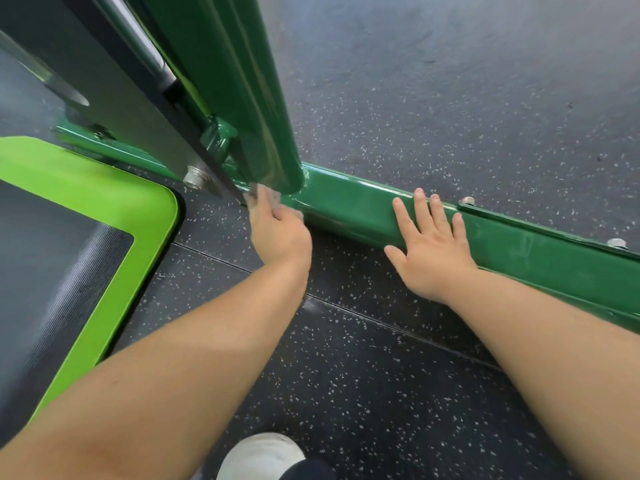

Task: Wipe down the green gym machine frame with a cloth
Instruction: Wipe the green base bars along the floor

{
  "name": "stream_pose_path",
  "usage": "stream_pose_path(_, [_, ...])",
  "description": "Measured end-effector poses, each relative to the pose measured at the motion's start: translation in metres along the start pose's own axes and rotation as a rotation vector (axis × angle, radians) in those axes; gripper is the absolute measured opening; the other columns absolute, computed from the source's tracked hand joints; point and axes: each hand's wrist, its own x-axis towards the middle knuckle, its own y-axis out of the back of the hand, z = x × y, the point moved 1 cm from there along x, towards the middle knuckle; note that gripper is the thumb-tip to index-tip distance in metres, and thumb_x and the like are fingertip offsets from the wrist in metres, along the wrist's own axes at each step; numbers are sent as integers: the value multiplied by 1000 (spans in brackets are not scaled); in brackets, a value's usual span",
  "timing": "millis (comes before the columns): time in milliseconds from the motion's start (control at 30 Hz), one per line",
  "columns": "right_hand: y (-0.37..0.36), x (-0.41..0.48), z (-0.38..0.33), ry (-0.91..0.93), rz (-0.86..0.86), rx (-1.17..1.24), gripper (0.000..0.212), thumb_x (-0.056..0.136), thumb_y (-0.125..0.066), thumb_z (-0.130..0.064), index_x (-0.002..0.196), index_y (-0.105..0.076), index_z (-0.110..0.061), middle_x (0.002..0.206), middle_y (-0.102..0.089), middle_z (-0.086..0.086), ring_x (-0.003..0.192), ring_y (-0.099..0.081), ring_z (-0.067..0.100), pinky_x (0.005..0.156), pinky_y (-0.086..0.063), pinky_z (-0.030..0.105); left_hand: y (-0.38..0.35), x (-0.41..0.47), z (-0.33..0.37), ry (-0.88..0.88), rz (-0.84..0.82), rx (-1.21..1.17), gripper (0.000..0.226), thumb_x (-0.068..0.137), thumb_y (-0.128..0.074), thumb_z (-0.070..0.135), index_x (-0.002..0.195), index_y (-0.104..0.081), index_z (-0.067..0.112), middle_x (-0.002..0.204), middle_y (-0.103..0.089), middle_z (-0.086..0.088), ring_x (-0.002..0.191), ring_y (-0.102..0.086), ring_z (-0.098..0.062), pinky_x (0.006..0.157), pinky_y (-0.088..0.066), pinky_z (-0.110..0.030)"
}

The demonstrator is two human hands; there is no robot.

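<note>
Head-camera view from above a speckled rubber floor [381, 393]: a person crouches at the base of the green gym machine frame [349, 202], whose low rail runs from centre frame down to the right edge while its upright post [242, 81] rises toward the upper left. At centre frame the left hand [277, 226] reaches into the joint where post meets rail, fingers curled round a small pale cloth [265, 195], blurred and mostly hidden behind the hand. Right of centre the right hand [429, 251] lies flat on the rail, fingers spread and straight, apparently bracing. A bright green platform edge [145, 209] fills the left of the frame, a black panel [114, 88] slants across the upper left, and a white shoe [259, 455] shows at the bottom. The frame appears to be rigid painted steel bolted down, so it will likely take firm pressure without shifting; its glossy paint looks slick. The cloth seems soft and light, best kept bunched in the fingertips to work into the welded corner and around the bolt heads [467, 201].
</note>
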Motion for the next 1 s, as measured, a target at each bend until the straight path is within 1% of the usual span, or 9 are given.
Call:
stream_pose_path(100, [0, -1, 1, 4, 4, 15, 69, 103, -21, -53, 153, 22, -32, 159, 33, 1, 148, 28, 23, 120, 13, 47, 6, -21, -6, -180, -183, 146, 54, 105, -32, 8, 157, -23, 20, 160, -26, 10, 132, -35, 12, 110, -30, -9])
stream_pose_path(200, [2, 0, 4, 34, 10, 76, 66, 104, -22, -51, 155, 16, -33, 161, 28, -2, 149, 24, 21, 120, 12, 46, 12, -51, -14, -562, -429, 230, 53, 101, -38, -5, 150, -38, 12, 157, -26, 12, 149, -25, -17, 124, -18, -39])
stream_pose_path(333, [4, -2, 22, 48, 159, 88, 57, 105, -23, -45, 157, -3, -35, 166, 8, -6, 153, 11, 19, 123, 6, 44, -21, -39, 22, -1387, -478, 786, 54, 85, -27, -5, 131, -55, -8, 144, -49, -22, 135, -40, -48, 117, -27, -50])
stream_pose_path(433, [0, -7, 34, 18, 163, 34, 57, 104, -14, -50, 156, 5, -38, 165, 11, -8, 152, 15, 18, 123, 8, 46, -50, -4, 71, -1075, -530, 1644, 52, 94, -32, 4, 145, -41, 0, 149, -37, -23, 142, -29, -42, 118, -25, -51])
stream_pose_path(500, [-4, -7, 36, 15, 155, 4, 57, 102, -7, -51, 155, 12, -39, 164, 16, -9, 151, 19, 18, 122, 11, 46, -63, 8, 91, -787, -544, 1950, 44, 97, -42, 14, 140, -48, 11, 145, -45, -16, 137, -37, -40, 117, -23, -57])
stream_pose_path(600, [-6, -6, 35, 14, 166, 14, 57, 101, -3, -52, 153, 16, -39, 164, 19, -10, 150, 21, 17, 121, 15, 46, -76, 20, 103, -731, -620, 2200, 38, 97, -44, 23, 133, -56, 20, 141, -53, -6, 136, -39, -44, 111, -9, -75])
stream_pose_path(767, [-9, -5, 38, 27, 181, 4, 56, 102, -1, -51, 153, 16, -39, 164, 18, -10, 150, 21, 17, 120, 16, 46, -82, 30, 119, -678, -728, 1998, 36, 95, -39, 11, 123, -61, 10, 128, -59, -11, 110, -58, -36, 93, -50, -48])
stream_pose_path(900, [-7, -4, 39, 35, 157, 4, 56, 103, -4, -50, 154, 16, -37, 164, 19, -10, 150, 22, 18, 120, 16, 47, -88, -8, 73, -784, -589, 1468, 34, 88, -41, 5, 110, -67, 10, 114, -66, -15, 115, -57, -36, 100, -41, -42])
stream_pose_path(1000, [-2, -2, 43, 67, 117, 24, 56, 105, -7, -48, 155, 15, -35, 163, 21, -9, 149, 24, 18, 120, 17, 47, -61, -34, 28, -936, -595, 1002, 59, 81, -30, 3, 133, -58, 5, 141, -54, -16, 136, -40, -40, 119, -19, -41])
